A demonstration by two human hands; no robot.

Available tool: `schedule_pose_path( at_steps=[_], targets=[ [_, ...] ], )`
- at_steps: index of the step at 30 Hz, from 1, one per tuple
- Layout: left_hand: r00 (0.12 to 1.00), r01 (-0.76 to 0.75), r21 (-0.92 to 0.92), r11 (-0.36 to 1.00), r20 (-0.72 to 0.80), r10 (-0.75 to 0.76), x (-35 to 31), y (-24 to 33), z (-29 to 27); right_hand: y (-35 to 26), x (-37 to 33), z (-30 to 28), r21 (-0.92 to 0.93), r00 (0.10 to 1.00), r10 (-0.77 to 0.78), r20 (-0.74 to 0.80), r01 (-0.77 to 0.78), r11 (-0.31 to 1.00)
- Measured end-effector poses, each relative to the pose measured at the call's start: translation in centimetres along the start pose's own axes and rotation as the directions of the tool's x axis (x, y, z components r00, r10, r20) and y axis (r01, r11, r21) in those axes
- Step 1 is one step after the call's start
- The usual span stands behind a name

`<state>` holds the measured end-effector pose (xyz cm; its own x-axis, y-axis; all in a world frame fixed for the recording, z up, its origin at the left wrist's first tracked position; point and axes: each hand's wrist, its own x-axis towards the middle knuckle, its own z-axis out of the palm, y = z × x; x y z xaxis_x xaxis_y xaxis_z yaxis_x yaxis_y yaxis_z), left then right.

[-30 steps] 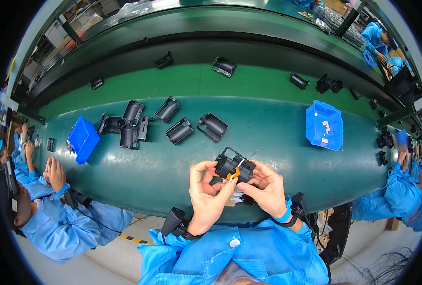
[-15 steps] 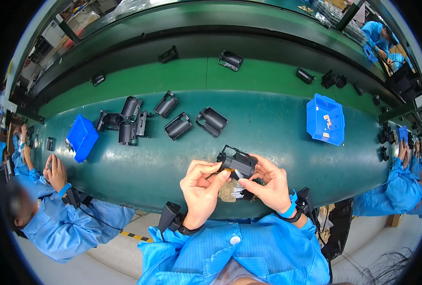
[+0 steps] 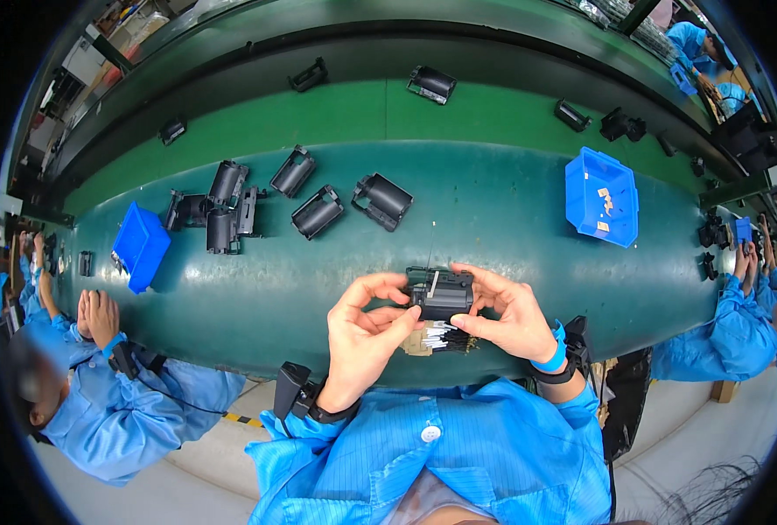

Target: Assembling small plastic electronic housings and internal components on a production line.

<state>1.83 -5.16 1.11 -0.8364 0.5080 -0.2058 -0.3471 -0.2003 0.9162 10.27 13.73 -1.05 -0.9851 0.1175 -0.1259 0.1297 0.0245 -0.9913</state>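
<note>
Between my two hands is a black plastic housing, held just above the near part of the table. My left hand pinches its left end with thumb and fingers. The right hand is closed on its right end, thumb at the lower corner and index finger along the far side. A thin whitish strip stands out against the housing's upper side; how it is fixed cannot be made out. Just below the housing lies a bundle of thin white-and-black pieces beside a tan wrapping.
Several similar black housings lie on the green table, more on the green strip behind. A blue bin stands left; another blue bin with small tan pieces stands right. People in blue sit at both sides.
The housing has turned from tilted to about level. An orange-and-white piece at my fingertips no longer shows there; a whitish strip now shows on the housing. The whole view has shifted slightly.
</note>
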Motion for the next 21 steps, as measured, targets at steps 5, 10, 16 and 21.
schedule_pose_path(
  at_steps=[5, 10, 16, 21],
  targets=[
    [0.998, 0.045, 0.041, 0.998, 0.042, -0.047, 0.1, 0.1, -0.5, 0.0, 0.1, -0.2, -0.048, 1.000, -0.025, 0.017, 0.026, 0.999],
    [0.994, 0.056, 0.095, 0.994, 0.089, -0.064, 0.1, 0.2, -0.6, -0.5, 0.1, -0.5, -0.156, 0.998, -0.040, 0.058, 0.049, 0.987],
    [0.995, 0.053, 0.135, 0.989, 0.080, -0.064, 0.2, 0.3, -0.7, -0.8, 0.2, -0.4, -0.201, 0.995, -0.070, 0.078, 0.084, 0.976],
    [0.996, 0.049, 0.137, 0.989, 0.070, -0.059, 0.3, 0.0, -1.0, -0.6, 0.2, -0.4, -0.216, 0.992, -0.088, 0.093, 0.107, 0.971]
  ],
)
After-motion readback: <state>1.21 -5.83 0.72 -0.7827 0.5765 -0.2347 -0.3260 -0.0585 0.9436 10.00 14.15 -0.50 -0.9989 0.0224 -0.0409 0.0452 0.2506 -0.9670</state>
